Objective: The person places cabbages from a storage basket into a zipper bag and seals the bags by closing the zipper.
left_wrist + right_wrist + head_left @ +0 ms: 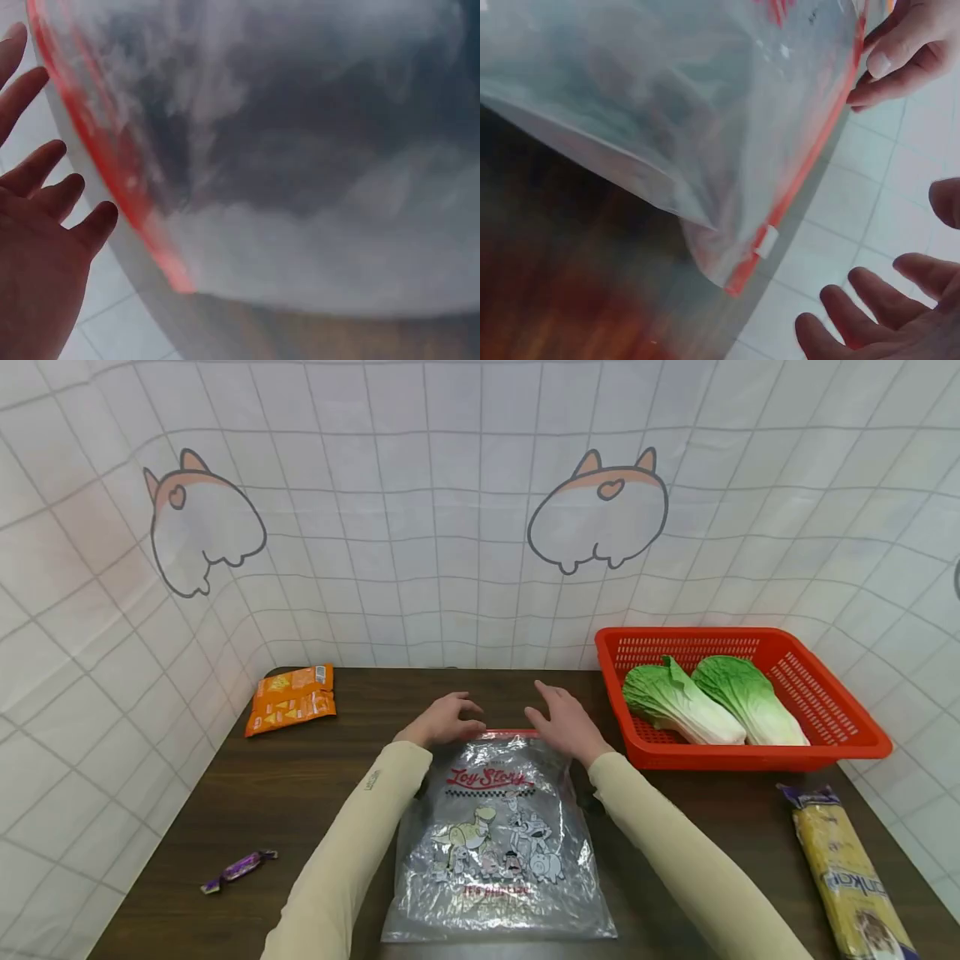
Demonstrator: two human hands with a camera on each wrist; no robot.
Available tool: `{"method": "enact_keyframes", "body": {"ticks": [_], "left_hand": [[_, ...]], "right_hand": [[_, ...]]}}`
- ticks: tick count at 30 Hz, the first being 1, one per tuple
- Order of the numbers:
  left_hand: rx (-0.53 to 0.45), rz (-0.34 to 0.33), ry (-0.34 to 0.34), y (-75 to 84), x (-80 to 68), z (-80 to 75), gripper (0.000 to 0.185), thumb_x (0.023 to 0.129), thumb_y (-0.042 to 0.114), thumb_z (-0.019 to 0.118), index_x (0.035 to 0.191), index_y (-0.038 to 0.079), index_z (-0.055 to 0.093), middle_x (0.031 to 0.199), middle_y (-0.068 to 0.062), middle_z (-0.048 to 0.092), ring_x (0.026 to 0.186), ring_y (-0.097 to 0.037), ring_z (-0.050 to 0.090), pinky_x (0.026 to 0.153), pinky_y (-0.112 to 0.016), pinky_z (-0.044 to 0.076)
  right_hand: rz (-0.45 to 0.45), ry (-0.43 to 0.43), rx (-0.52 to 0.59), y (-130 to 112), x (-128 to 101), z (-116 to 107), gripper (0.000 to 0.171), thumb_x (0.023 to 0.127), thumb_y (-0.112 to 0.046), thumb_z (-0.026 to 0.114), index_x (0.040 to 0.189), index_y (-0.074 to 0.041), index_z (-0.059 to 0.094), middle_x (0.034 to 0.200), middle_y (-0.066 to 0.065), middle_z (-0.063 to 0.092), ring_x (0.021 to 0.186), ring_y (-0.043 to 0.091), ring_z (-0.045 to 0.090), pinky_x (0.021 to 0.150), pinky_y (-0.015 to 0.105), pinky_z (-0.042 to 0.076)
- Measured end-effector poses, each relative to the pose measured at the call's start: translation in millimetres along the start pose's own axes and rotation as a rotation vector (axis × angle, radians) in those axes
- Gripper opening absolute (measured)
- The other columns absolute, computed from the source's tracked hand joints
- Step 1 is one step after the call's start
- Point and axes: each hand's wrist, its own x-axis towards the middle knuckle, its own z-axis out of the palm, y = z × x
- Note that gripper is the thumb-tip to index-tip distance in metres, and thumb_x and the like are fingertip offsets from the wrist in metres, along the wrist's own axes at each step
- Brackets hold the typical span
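A clear plastic zip bag (495,827) printed with red "Toy Story" lettering and cartoon figures lies flat on the table. Its red zip strip (105,165) runs along the far edge, and a white slider (766,241) sits near the strip's right end. My left hand (444,720) hovers at the bag's far left corner, fingers relaxed and fingertips close to the red strip. At the far right corner is my right hand (567,723), its fingers spread and apart from the strip in the right wrist view. Neither hand grips anything.
A red basket (757,760) with two Chinese cabbages (686,706) stands at the back right. In front of it lies a yellow noodle pack (851,877). An orange snack packet (292,700) and a purple wrapped candy (240,868) lie to the left. A white tiled-pattern curtain (420,568) hangs behind.
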Motion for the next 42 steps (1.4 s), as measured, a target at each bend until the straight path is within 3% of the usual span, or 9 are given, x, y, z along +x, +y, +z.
{"method": "enact_keyframes", "body": {"ticks": [6,14,18,22,25,29,32,36,42], "left_hand": [[-0.059,0.018,-0.002,-4.4,-1.8,9.7,0.028,0.092,0.024,0.068,0.115,0.009,0.072,0.15,-0.018,0.039,0.141,-0.033,0.032,0.112,-0.048,0.029],[-0.105,-0.004,-0.005,0.2,-3.2,9.5,0.019,0.09,0.023,0.071,0.104,0.011,0.075,0.151,-0.013,0.039,0.139,-0.034,0.035,0.11,-0.048,0.033],[-0.115,0.009,-0.001,2.9,-3.3,12.3,0.011,0.089,0.02,0.072,0.094,0.011,0.076,0.144,-0.009,0.049,0.134,-0.03,0.042,0.107,-0.045,0.036],[-0.139,0.044,0.014,4.1,-2.4,8.4,0.007,0.089,0.02,0.072,0.09,0.013,0.076,0.116,-0.003,0.066,0.108,-0.021,0.058,0.093,-0.039,0.047],[-0.178,0.068,0.006,6.8,-3.2,0.4,0.008,0.09,0.02,0.071,0.091,0.014,0.076,0.095,0.001,0.07,0.087,-0.016,0.06,0.077,-0.033,0.05],[-0.213,0.092,-0.009,10.2,-4.8,-7.1,0.008,0.09,0.02,0.07,0.091,0.014,0.075,0.089,0.003,0.069,0.08,-0.013,0.058,0.072,-0.029,0.048],[-0.222,0.102,-0.017,11.9,-5.9,-10.5,0.007,0.09,0.02,0.07,0.09,0.015,0.075,0.088,0.003,0.069,0.078,-0.013,0.058,0.07,-0.029,0.047],[-0.251,0.109,-0.1,13.1,-8.7,-18.6,0.011,0.093,0.023,0.067,0.094,0.016,0.075,0.091,0.0,0.069,0.078,-0.017,0.058,0.069,-0.031,0.048],[-0.266,0.058,-0.261,4.7,-15.5,-43.5,0.027,0.099,0.028,0.056,0.109,0.013,0.075,0.109,-0.001,0.068,0.094,-0.015,0.06,0.081,-0.03,0.049]], "right_hand": [[-0.006,0.031,0.031,2.1,-8.8,6.0,0.056,0.098,-0.028,0.056,0.146,-0.004,0.043,0.145,0.02,0.044,0.132,0.037,0.043,0.107,0.053,0.035],[-0.039,0.023,0.045,-1.4,-14.0,14.4,0.048,0.096,-0.024,0.061,0.138,-0.003,0.054,0.134,0.017,0.055,0.12,0.033,0.053,0.101,0.049,0.043],[-0.038,0.027,0.045,-1.4,-16.3,20.7,0.043,0.094,-0.021,0.063,0.133,-0.003,0.059,0.125,0.015,0.06,0.108,0.029,0.057,0.094,0.046,0.048],[-0.043,0.031,0.035,-3.4,-16.6,25.1,0.04,0.094,-0.021,0.064,0.13,-0.003,0.062,0.114,0.013,0.063,0.095,0.026,0.057,0.087,0.043,0.051],[-0.036,0.014,0.032,-5.2,-16.4,26.5,0.04,0.095,-0.022,0.063,0.132,-0.006,0.061,0.116,0.012,0.064,0.094,0.025,0.057,0.089,0.044,0.051],[-0.021,-0.022,0.047,-7.6,-16.4,26.0,0.044,0.096,-0.024,0.061,0.137,-0.008,0.057,0.119,0.011,0.066,0.091,0.024,0.058,0.09,0.045,0.051],[-0.01,-0.05,0.06,-9.3,-15.7,24.7,0.042,0.096,-0.024,0.06,0.135,-0.009,0.058,0.109,0.009,0.067,0.082,0.022,0.057,0.081,0.04,0.054],[0.004,-0.064,0.062,-10.6,-14.1,22.3,0.031,0.097,-0.026,0.058,0.122,-0.009,0.064,0.099,0.005,0.066,0.077,0.021,0.055,0.071,0.035,0.051],[0.002,-0.037,0.079,-14.6,-14.6,15.7,0.025,0.098,-0.03,0.056,0.11,-0.012,0.068,0.095,0.002,0.067,0.077,0.02,0.055,0.073,0.036,0.05]]}}
